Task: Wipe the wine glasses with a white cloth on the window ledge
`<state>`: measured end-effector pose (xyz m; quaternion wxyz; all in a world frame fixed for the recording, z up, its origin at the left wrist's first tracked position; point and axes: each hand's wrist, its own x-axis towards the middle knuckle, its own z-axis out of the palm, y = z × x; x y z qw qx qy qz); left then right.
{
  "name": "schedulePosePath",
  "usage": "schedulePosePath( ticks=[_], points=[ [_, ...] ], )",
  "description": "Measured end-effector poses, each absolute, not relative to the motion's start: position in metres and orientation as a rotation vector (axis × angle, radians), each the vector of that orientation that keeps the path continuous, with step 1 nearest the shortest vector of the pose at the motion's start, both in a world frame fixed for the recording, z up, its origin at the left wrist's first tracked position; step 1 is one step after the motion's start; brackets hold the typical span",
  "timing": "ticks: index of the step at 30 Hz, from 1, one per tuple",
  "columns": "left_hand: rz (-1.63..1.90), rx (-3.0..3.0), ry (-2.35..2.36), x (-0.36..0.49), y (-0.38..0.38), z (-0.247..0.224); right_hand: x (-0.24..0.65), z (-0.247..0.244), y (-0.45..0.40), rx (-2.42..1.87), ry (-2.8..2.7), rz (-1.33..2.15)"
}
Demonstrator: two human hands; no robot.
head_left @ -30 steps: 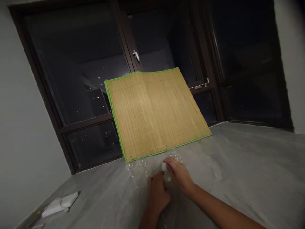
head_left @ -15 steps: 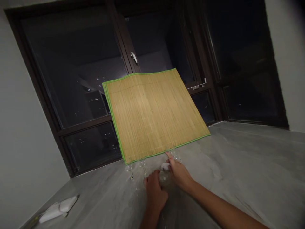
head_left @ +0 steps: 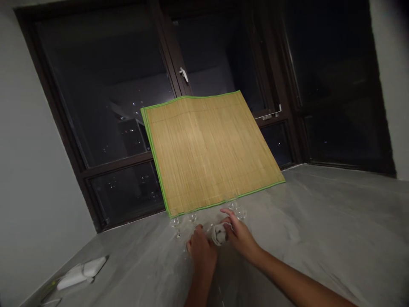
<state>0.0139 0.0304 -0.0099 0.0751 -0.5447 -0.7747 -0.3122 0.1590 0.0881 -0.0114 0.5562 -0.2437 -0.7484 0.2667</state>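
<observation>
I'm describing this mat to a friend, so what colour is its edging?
The mat's edging is bright green, clearest in the head view.

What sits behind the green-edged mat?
Behind the mat is a window: its dark glass and brown frame show around the edges. Anything directly behind the mat is covered and cannot be seen.

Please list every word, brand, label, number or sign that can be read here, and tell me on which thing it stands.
No readable text anywhere.
Bamboo mat with green edging: no lettering or label visible.
White folded bundle: no text can be made out.
Stemmed glasses: too small and faint to tell.
Window handle: too small to tell.
</observation>
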Motion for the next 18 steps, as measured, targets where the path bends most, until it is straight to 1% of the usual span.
schedulePosePath(
  ticks=[4,9,12,14,18],
  points=[
    [-0.883,-1.751,-2.299,0.015,0.030,-0.012,0.163,-0.007,0.087,-0.617,-1.722,0.528],
    [-0.950,-1.813,-2.255,0.019,0.029,-0.012,0.165,-0.007,0.093,-0.778,-1.720,0.365],
    [-0.983,-1.798,-2.222,0.019,0.029,-0.010,0.166,-0.009,0.098,-0.803,-1.714,0.271],
    [-0.999,-1.772,-2.212,0.019,0.029,-0.009,0.165,-0.011,0.100,-0.787,-1.720,0.295],
    [-0.966,-1.768,-2.215,0.015,0.029,-0.011,0.162,-0.013,0.102,-0.639,-1.679,0.551]
  ],
)
